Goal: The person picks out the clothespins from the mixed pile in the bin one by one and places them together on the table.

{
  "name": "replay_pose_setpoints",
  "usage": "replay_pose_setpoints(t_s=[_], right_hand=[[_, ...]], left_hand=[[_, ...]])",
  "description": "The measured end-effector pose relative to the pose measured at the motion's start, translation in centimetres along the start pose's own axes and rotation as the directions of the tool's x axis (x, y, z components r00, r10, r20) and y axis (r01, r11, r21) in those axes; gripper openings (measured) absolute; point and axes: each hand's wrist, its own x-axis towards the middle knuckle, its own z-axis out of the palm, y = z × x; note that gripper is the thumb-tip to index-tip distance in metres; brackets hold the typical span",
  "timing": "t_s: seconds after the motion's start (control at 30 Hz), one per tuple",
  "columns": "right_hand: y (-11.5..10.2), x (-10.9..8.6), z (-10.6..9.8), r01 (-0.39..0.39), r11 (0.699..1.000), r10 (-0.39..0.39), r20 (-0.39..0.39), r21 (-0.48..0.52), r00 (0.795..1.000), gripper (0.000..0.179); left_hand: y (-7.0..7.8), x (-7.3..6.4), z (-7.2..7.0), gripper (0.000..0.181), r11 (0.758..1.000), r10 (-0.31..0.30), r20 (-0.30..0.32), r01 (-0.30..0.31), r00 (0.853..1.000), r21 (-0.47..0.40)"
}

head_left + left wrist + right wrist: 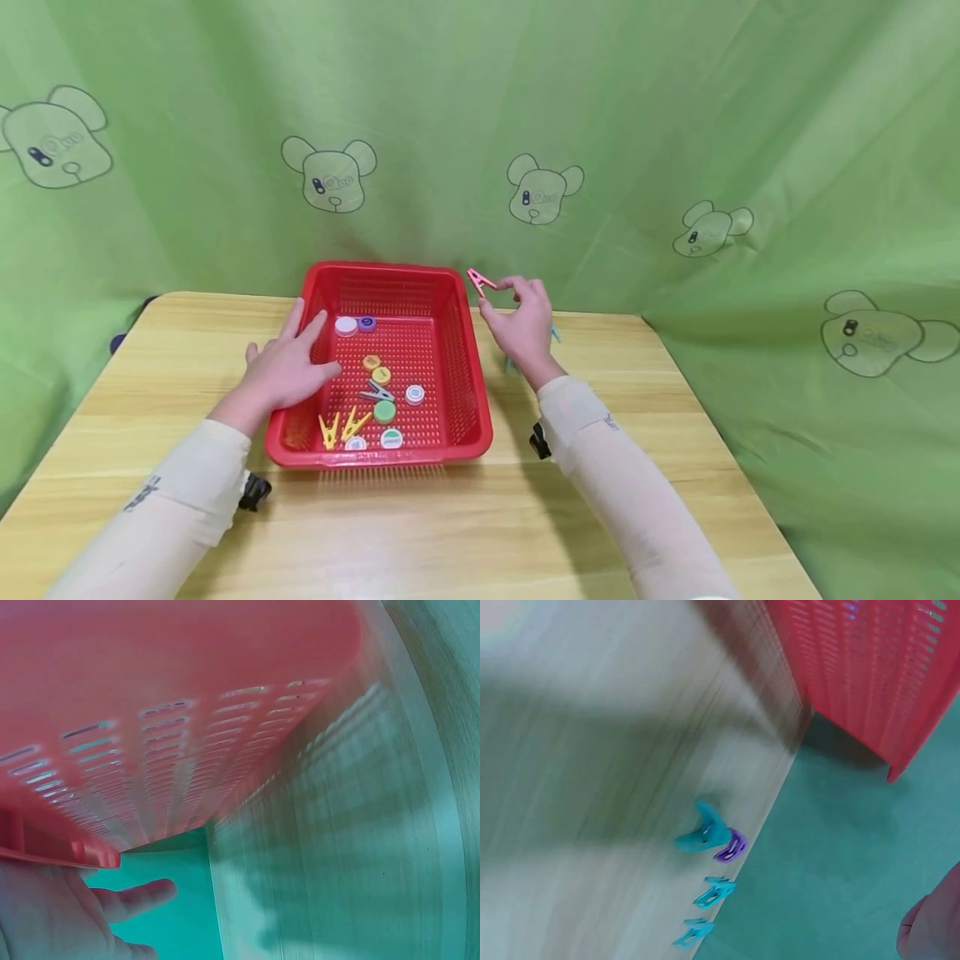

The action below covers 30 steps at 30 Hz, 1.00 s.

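Note:
A red plastic basket (442,455) stands on the wooden table. My left hand (288,367) rests on its left rim with the fingers spread and fairly straight. Beyond the basket's far right corner, my right hand (525,325) pinches a pink clothespin (476,277) between thumb and fingertips, just outside the rim. Inside the basket lie two yellow clothespins (354,424), a grey clothespin (378,391) and several bottle caps, among them a green cap (384,412) and a purple cap (367,323). The right wrist view shows only part of the right hand; the pink clothespin is out of that view.
Along the table's far edge, right of the basket, lie several teal clothespins (715,892) and a purple clothespin (732,846); my right hand mostly hides them in the head view. A green curtain (435,208) hangs behind the wooden table (420,533) and at its right side.

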Motion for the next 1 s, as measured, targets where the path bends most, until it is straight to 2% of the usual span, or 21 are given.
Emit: replay_pose_setpoints(t_s=[0.27, 0.87, 1.0], right_hand=[[1.9, -1.0, -1.0, -0.080, 0.997, 0.080, -0.028, 0.002, 0.996, 0.033], [6.3, -2.6, -2.3, -0.154, 0.987, 0.152, -0.078, -0.033, 0.985, 0.033], [7.2, -3.2, -2.4, -0.146, 0.989, 0.142, -0.098, -0.031, 0.985, 0.031]], left_hand=[[0.1, -0.1, 0.0, 0.093, 1.000, 0.001, 0.007, -0.001, 1.000, 0.000], [0.1, -0.1, -0.1, 0.092, 1.000, -0.001, 0.008, 0.001, 1.000, 0.000], [0.1, -0.1, -0.1, 0.092, 1.000, -0.001, 0.004, 0.001, 1.000, 0.000]])
